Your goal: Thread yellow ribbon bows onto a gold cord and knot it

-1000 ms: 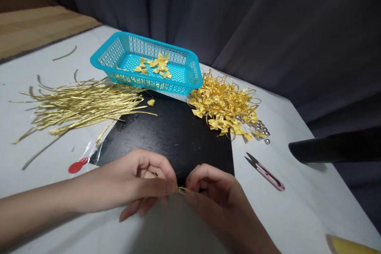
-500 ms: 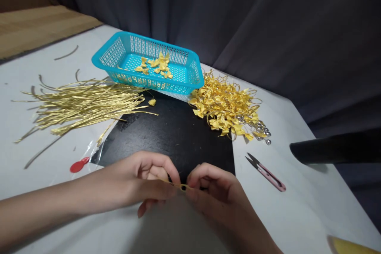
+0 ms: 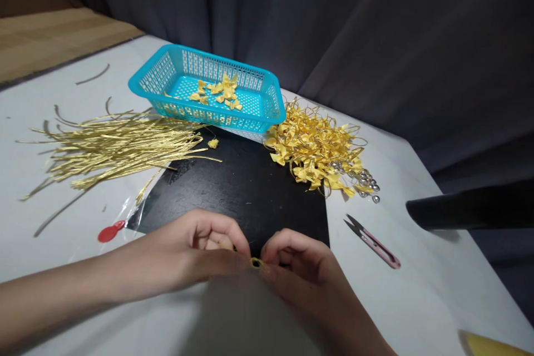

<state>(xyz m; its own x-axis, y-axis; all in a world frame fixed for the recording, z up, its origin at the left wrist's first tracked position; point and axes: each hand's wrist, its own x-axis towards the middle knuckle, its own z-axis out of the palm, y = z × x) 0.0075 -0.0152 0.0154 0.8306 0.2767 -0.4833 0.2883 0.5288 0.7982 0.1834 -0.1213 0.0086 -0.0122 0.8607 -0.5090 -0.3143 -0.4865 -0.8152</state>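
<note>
Between my two hands is a thin gold cord [image 3: 256, 262] with a small loop in it. My left hand [image 3: 212, 247] pinches one side of the cord between thumb and forefinger. On the other side, the fingertips of my right hand [image 3: 294, 267] are closed on it too. Both hands are at the front edge of a black mat [image 3: 250, 194]. Beyond the mat stands a blue basket [image 3: 208, 114] holding several yellow bows [image 3: 227, 88]. Many gold cords [image 3: 129, 144] lie to the left, and a heap of yellow bows with cord loops [image 3: 317, 147] lies right of the basket.
Pink-handled thread snips [image 3: 373, 242] lie on the white table at the right, near several silver beads [image 3: 367, 181]. A black cylinder [image 3: 471, 206] juts in from the right. A red tag [image 3: 110, 232] on clear plastic is at the left. A dark curtain [image 3: 334, 28] hangs behind.
My left fingers have curled in slightly, and the lower fingers that showed beneath the thumb are now hidden. The small loop looks wider and tilted. My right hand has hardly moved.
</note>
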